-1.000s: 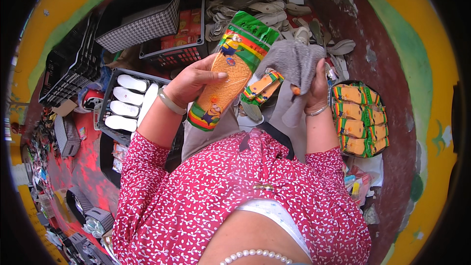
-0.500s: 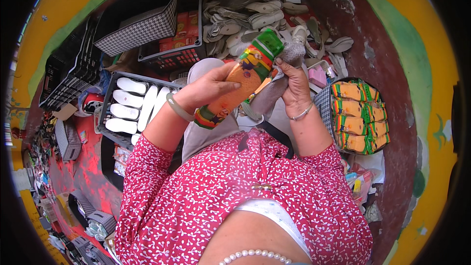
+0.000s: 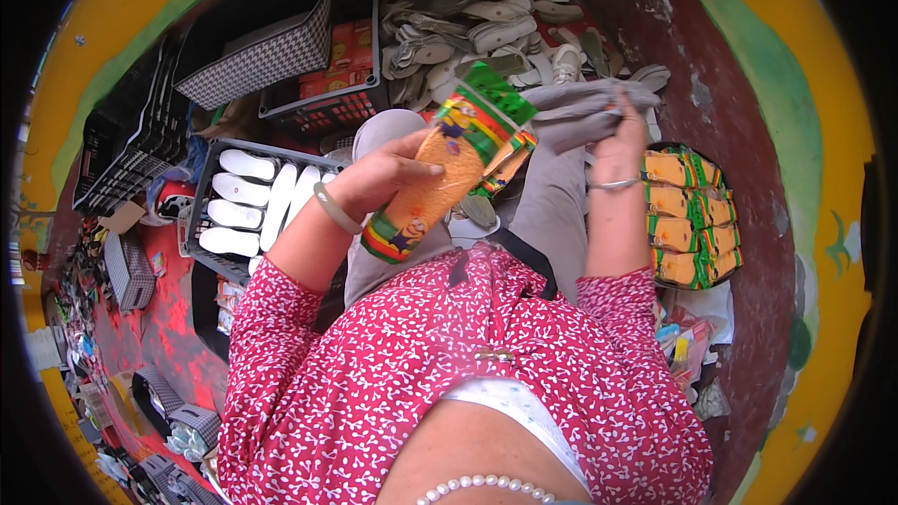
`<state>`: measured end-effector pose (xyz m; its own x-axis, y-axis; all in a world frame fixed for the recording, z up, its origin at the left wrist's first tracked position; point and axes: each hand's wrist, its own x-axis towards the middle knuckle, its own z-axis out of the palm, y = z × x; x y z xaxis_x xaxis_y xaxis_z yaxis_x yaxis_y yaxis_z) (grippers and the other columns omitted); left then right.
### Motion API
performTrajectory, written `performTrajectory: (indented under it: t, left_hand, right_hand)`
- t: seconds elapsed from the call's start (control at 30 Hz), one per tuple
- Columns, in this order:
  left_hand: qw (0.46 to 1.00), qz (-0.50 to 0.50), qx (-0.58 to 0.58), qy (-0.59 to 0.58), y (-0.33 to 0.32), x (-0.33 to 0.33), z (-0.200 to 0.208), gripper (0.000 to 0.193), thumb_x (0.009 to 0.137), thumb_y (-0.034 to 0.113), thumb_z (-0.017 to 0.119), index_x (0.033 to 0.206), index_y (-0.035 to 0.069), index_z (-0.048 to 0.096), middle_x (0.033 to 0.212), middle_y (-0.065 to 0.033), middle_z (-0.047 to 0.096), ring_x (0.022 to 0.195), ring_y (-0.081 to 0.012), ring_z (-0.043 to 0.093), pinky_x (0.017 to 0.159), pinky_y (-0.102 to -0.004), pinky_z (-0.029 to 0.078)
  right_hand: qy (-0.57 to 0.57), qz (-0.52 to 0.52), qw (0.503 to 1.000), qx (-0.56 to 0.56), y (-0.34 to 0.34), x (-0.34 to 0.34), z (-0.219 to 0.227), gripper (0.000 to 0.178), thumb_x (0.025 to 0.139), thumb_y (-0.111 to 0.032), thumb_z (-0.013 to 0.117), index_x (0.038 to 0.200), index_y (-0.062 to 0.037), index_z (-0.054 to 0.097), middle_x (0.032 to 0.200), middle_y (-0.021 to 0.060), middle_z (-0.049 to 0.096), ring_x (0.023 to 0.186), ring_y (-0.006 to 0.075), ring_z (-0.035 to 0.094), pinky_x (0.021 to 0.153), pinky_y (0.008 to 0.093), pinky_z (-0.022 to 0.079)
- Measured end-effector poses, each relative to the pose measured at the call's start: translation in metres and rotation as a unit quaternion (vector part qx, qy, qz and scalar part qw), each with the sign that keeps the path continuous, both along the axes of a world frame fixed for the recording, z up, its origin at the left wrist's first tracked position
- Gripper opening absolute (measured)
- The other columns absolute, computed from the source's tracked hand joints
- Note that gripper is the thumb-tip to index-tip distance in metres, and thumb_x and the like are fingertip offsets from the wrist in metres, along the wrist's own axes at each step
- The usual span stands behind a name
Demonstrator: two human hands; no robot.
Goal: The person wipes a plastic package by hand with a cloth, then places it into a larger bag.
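My left hand (image 3: 385,173) grips the edge of a packaged insole (image 3: 440,178), thumb on top. The insole is orange, in a clear bag with green, red and yellow ends, and its green end points up and away. To the right, my right hand (image 3: 620,145) is closed on a grey cloth (image 3: 580,117), bunched and somewhat blurred, held apart from the packet. Behind the packet, part of another colourful packet (image 3: 508,166) shows between my knees. Close to my right wrist stands a basket of similar packets (image 3: 675,215), stacked in rows.
On the left, a grey crate (image 3: 208,260) holds white insoles (image 3: 245,189). Beyond it are a houndstooth basket (image 3: 253,65) and a black crate (image 3: 323,110) with red boxes. A heap of grey and white insoles and shoes (image 3: 486,28) lies against the far wall.
My right hand has moved right, away from the packet, carrying the grey cloth. The packet in my left hand has shifted slightly left and down.
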<state>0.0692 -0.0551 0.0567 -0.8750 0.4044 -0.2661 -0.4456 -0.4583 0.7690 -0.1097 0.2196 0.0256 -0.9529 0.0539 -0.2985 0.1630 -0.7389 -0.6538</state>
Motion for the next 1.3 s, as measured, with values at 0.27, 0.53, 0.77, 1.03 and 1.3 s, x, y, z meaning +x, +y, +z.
performTrajectory:
  t: [0.27, 0.53, 0.77, 1.03, 1.3]
  left_hand:
    - [0.995, -0.022, -0.094, -0.012, -0.028, 0.002, 0.003, 0.043, 0.084, 0.002, 0.054, 0.125, -0.003, 0.043, 0.114, -0.0107, 0.057, 0.104, -0.0179, 0.055, 0.092, -0.0301, 0.042]
    - [0.933, -0.112, -0.328, 0.101, -0.009, -0.005, 0.020, 0.046, 0.086, 0.005, 0.053, 0.130, 0.002, 0.041, 0.114, -0.0065, 0.056, 0.103, -0.0122, 0.051, 0.091, -0.0271, 0.040]
    - [0.958, -0.132, -0.247, 0.063, -0.001, -0.007, 0.014, 0.049, 0.086, 0.006, 0.054, 0.132, 0.002, 0.038, 0.116, -0.0057, 0.055, 0.105, -0.0118, 0.050, 0.092, -0.0266, 0.040]
    - [0.950, -0.236, -0.204, 0.010, -0.028, -0.021, -0.005, 0.053, 0.090, 0.017, 0.054, 0.134, -0.002, 0.033, 0.121, -0.0077, 0.051, 0.106, -0.0127, 0.051, 0.094, -0.0269, 0.039]
    - [0.991, 0.080, 0.107, 0.022, -0.067, -0.022, -0.014, 0.052, 0.093, 0.037, 0.046, 0.130, 0.001, 0.038, 0.114, -0.0132, 0.058, 0.103, -0.0218, 0.058, 0.094, -0.0363, 0.043]
  right_hand:
    - [0.123, 0.333, 0.933, -0.063, 0.018, 0.028, 0.026, 0.040, 0.087, -0.028, 0.060, 0.117, -0.0032, 0.052, 0.107, 0.0082, 0.060, 0.092, 0.0191, 0.061, 0.079, 0.0299, 0.051]
    - [0.146, 0.416, 0.889, 0.124, -0.045, 0.067, 0.019, 0.037, 0.080, -0.008, 0.067, 0.114, -0.0024, 0.054, 0.101, 0.0032, 0.061, 0.089, 0.0116, 0.057, 0.078, 0.0263, 0.047]
    - [0.216, 0.257, 0.911, 0.241, -0.057, 0.079, 0.008, 0.018, 0.073, 0.000, 0.071, 0.089, -0.0019, 0.063, 0.082, 0.0011, 0.064, 0.073, 0.0096, 0.059, 0.066, 0.0236, 0.047]
    - [0.183, 0.170, 0.949, 0.190, -0.040, 0.061, -0.019, 0.021, 0.073, 0.004, 0.068, 0.091, -0.0030, 0.062, 0.086, 0.0027, 0.064, 0.078, 0.0109, 0.059, 0.068, 0.0248, 0.047]
    - [0.052, 0.122, 0.988, 0.084, -0.010, 0.048, -0.034, 0.026, 0.077, 0.001, 0.066, 0.101, -0.0049, 0.057, 0.093, 0.0066, 0.063, 0.083, 0.0193, 0.063, 0.074, 0.0327, 0.052]
